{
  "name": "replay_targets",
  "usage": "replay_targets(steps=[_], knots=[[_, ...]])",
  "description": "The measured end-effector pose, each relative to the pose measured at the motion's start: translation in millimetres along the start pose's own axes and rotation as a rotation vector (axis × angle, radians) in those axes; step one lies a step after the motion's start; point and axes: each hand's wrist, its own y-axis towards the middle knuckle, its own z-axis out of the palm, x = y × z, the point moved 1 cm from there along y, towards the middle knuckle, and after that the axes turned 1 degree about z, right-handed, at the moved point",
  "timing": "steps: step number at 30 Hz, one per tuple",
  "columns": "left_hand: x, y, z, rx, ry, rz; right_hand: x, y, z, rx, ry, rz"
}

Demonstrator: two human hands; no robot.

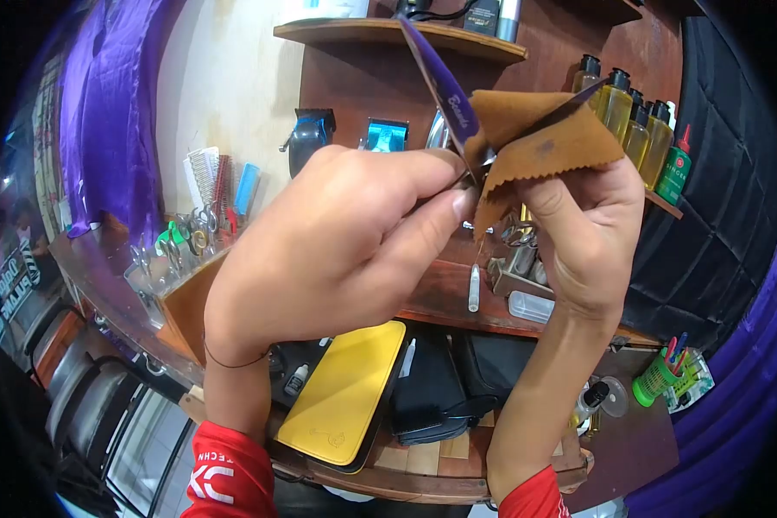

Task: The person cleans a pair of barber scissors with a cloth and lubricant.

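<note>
A pair of scissors is raised in front of me with its blades spread apart. One blade, purple and lettered, points up and left; the other points up and right over a brown cloth. My left hand is closed in a pinch near the pivot, its fingers hiding the handles. In my right hand is the brown cloth, zigzag-edged and folded about the right-hand blade. The cloth has a dark smudge. Its lower corner hangs beside my left fingertips.
Below my hands lie a yellow case and a black pouch. Combs and a scissor holder stand left. Oil bottles and a green bottle line the right shelf. A green pen basket sits lower right.
</note>
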Motion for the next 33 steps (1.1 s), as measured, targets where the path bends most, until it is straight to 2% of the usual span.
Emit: replay_targets(steps=[3, 5, 6, 8, 10, 12, 13, 16, 18, 21, 23, 28, 33], knots=[[2.1, 1.6, 6.1, -0.074, -0.009, 0.014, 0.7, 2.0, 5.2, 0.012, -0.033, -0.035], [-0.4, 2.4, 3.6, -0.046, 0.003, -0.035, -1.6, 3.4, 15.6, -0.170, -0.008, -0.080], [-0.8, 2.8, 2.6, -0.015, 0.015, -0.083, 0.0, 2.6, 15.9, -0.170, -0.008, -0.081], [5.3, 2.9, 2.2, -0.031, 0.013, -0.059, 3.2, 1.5, 16.4, -0.120, -0.135, 0.053], [5.8, 3.7, 2.0, -0.050, 0.011, -0.035, -2.1, 1.8, 13.1, -0.089, -0.036, 0.002], [3.1, 7.1, 2.7, -0.103, -0.239, -0.173, -4.1, 2.5, 13.1, -0.057, 0.061, -0.049], [3.1, 7.3, 2.9, -0.104, -0.239, -0.173, -4.3, 2.2, 14.3, -0.090, 0.074, -0.047], [4.9, 8.5, 4.9, -0.084, -0.153, -0.165, -6.6, 3.9, 13.3, -0.116, 0.079, -0.072], [6.6, 8.7, 8.1, -0.138, -0.145, -0.060, -7.3, 4.6, 13.5, -0.109, 0.074, -0.098], [6.5, 5.0, 9.9, -0.057, -0.191, -0.080, -3.2, 2.8, 14.6, -0.144, 0.078, -0.102], [7.0, 8.1, 13.2, -0.082, -0.179, -0.089, 0.3, 0.7, 13.8, -0.176, -0.019, 0.020], [7.1, 9.4, 13.7, -0.094, -0.177, -0.139, 2.1, 1.9, 21.2, -0.171, -0.140, 0.008], [8.8, 5.7, 11.6, -0.078, -0.128, 0.027, 2.8, 3.0, 22.1, -0.217, -0.169, -0.039]])
